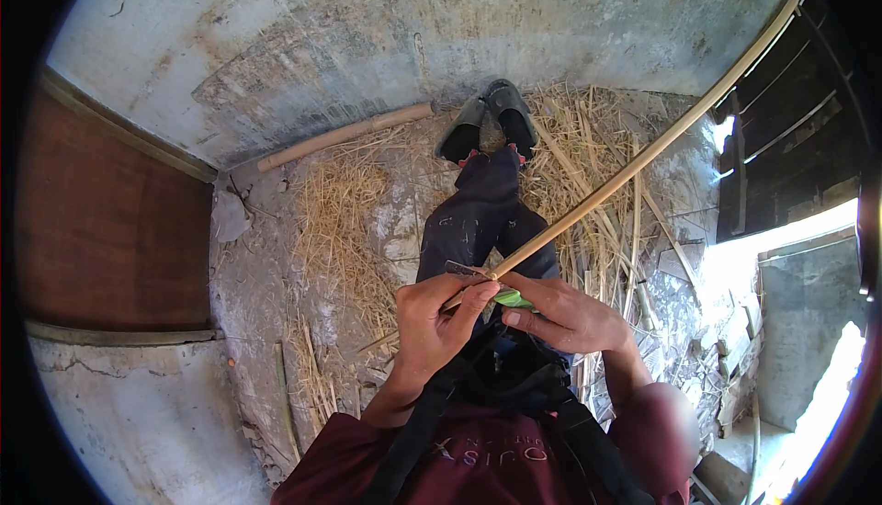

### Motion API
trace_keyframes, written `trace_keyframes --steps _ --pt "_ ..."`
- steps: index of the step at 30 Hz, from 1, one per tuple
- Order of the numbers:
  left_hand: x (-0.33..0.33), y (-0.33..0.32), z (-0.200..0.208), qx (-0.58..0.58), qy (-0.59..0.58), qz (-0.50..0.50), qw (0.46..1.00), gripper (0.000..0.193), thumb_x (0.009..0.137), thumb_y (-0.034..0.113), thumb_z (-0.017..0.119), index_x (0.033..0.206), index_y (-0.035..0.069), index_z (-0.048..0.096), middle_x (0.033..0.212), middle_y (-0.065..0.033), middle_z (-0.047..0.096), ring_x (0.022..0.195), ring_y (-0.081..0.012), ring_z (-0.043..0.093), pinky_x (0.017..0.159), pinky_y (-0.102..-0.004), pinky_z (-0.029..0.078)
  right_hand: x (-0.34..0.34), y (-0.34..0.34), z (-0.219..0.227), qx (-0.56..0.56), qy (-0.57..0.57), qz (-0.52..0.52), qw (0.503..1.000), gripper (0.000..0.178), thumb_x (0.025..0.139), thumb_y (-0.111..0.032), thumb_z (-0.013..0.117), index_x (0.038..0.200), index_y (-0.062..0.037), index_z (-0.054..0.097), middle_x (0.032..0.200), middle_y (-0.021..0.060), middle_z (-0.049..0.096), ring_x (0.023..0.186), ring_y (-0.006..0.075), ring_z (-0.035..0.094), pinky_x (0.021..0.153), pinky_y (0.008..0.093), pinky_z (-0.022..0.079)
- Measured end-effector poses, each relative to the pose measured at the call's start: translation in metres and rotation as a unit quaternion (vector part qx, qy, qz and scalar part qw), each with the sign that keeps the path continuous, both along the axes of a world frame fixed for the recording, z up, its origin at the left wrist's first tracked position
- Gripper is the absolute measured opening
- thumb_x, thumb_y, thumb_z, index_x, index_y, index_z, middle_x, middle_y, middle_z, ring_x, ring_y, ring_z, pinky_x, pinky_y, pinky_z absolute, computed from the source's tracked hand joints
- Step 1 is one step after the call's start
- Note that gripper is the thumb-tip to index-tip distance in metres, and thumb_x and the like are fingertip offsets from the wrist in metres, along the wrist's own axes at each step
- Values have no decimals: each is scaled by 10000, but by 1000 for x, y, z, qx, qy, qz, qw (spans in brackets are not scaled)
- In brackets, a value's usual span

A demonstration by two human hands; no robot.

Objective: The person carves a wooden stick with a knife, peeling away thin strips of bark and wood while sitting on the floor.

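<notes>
A long, pale, smooth bamboo strip (643, 160) is held slanting from the lap up to the right over a rough grey concrete floor (276, 257) strewn with dry yellow straw (335, 220). Its near end is pinched in the left hand (432, 321), fingers curled tight. A green-handled knife (510, 297) is gripped in the right hand (565, 317); the strip appears to be mid-shaving, and a steady, shallow cut would likely be called for.

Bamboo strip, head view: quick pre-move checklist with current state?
1. Left hand grips bamboo strip near its end: ok.
2. Right hand holds green-handled knife: ok.
3. Blade meets the strip: cannot tell, hands hide it.
4. Left fingers clear of the blade: cannot tell.
5. Legs lie directly under the work: not ok.
6. Strip's far end free of the wall: ok.
</notes>
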State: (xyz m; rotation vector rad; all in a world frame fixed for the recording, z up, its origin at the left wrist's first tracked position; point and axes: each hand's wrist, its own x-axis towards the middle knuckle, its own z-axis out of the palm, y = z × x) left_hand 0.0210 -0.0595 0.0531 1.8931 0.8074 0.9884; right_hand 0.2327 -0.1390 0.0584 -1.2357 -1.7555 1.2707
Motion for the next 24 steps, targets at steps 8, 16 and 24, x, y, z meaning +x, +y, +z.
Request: trace_keyframes --steps 8,16,24 --pt "-5 5 -1 31 -5 -32 999 183 946 168 822 1000 -5 793 855 -119 789 715 -203 784 595 -293 571 3 0 -4 -141 175 41 973 440 1166 -347 458 1391 11 580 967 104 744 819 178 732 651 284 547" --pt "-19 17 2 -22 26 -177 984 304 998 273 762 1134 1 752 1075 -133 798 811 -258 794 700 -345 604 -8 -13 -10 -280 302 57 910 478 1169 -464 439 951 -63 578 728 -71 382 610 36 317 539 238 249" --pt "-22 23 -3 -99 11 -265 959 303 995 267 760 1122 -7 761 1171 -125 795 906 -296 797 789 -363 615 -18 -17 -16 -182 267 44 945 506 1175 -460 413 883 -68 544 738 -23 464 660 82 453 596 279 389"
